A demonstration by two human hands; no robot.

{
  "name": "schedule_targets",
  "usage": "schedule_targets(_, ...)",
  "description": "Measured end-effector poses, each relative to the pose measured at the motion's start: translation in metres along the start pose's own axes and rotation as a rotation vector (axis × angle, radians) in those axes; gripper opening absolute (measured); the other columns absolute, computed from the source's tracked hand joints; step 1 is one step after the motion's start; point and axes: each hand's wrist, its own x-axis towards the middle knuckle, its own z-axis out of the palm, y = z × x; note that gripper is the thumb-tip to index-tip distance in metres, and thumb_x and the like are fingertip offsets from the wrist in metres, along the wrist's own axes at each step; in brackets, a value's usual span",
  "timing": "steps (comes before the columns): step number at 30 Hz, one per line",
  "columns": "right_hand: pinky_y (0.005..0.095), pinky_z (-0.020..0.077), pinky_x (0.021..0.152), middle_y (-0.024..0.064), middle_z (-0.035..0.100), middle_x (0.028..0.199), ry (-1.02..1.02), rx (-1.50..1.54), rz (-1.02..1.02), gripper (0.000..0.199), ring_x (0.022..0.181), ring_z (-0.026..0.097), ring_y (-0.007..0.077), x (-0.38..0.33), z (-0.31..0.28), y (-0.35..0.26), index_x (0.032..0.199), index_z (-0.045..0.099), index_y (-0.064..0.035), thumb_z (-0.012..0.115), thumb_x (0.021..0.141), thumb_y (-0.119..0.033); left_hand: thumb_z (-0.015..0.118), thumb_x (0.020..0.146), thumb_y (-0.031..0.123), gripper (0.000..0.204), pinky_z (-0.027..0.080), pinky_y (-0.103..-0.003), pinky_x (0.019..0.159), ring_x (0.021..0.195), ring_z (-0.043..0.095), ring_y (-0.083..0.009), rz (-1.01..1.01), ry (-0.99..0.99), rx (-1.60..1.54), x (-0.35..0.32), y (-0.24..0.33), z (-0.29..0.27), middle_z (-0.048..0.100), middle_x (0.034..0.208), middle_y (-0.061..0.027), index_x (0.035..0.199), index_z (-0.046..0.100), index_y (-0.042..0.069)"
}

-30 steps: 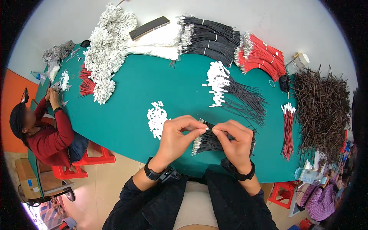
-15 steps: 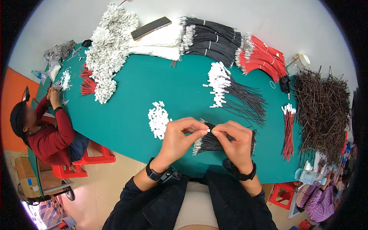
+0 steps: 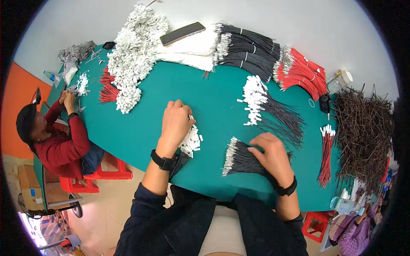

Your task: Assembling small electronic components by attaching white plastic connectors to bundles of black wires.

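My left hand point(image 3: 175, 123) is at the upper left edge of a pile of small white plastic connector housings point(image 3: 193, 143). Its fingers are curled down and closed, and what their tips hold, if anything, is hidden beneath the hand. Over a bundle of short black wires point(image 3: 245, 160) with silvery terminal ends on the left, my right hand point(image 3: 273, 155) hovers or rests, thumb and forefinger apart. Nothing shows between them. Farther back lie black wires with white housings on their ends point(image 3: 255, 100). Black bands sit on both my wrists.
On the green table point(image 3: 171, 85) are bundled black wires point(image 3: 250, 51), red wires point(image 3: 301, 74), a white heap point(image 3: 139, 47) and a phone point(image 3: 183, 33) on white bags. Dark brown strands point(image 3: 363, 136) and red wires with white ends point(image 3: 327, 155) lie right. A co-worker point(image 3: 60, 145) sits left.
My hands, which met over the black wires with a small white piece between them, are now apart. The left has moved left to the white pile; the right has moved slightly right over the wires.
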Motion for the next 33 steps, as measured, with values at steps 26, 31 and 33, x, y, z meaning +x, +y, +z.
schedule_targets(26, 0.0265, 0.0433, 0.055, 0.0071, 0.066, 0.073, 0.199, 0.515, 0.284, 0.007, 0.060, 0.057, 0.0124, -0.013, 0.001, -0.039, 0.094, 0.073, -0.0005, 0.074, 0.087, 0.002, 0.073, 0.093, 0.042, 0.040, 0.044, -0.028, 0.080, 0.092, 0.046, -0.0156, -0.223, -0.827, -2.201, -0.032, 0.072, 0.020, 0.046, 0.096, -0.0029, 0.102, 0.060, 0.006)
schedule_targets(31, 0.0247, 0.0352, 0.050, 0.0046, 0.062, 0.068, 0.283, 0.479, 0.216, 0.013, 0.054, 0.048, 0.0078, -0.004, -0.008, -0.057, 0.096, 0.076, -0.0007, 0.078, 0.084, 0.001, 0.073, 0.095, 0.029, 0.035, 0.050, -0.027, 0.085, 0.089, 0.056, -0.0157, -0.244, -0.886, -2.334, -0.036, 0.068, 0.031, 0.058, 0.096, -0.0050, 0.115, 0.064, 0.001)
schedule_targets(33, 0.0263, 0.0326, 0.048, 0.0026, 0.056, 0.063, 0.352, 0.462, 0.190, 0.015, 0.052, 0.045, 0.0084, -0.001, -0.009, -0.060, 0.095, 0.078, -0.0020, 0.081, 0.081, 0.000, 0.072, 0.095, 0.021, 0.031, 0.052, -0.027, 0.084, 0.088, 0.060, -0.0160, -0.265, -0.850, -2.286, -0.038, 0.069, 0.029, 0.063, 0.097, -0.0065, 0.117, 0.063, 0.001)
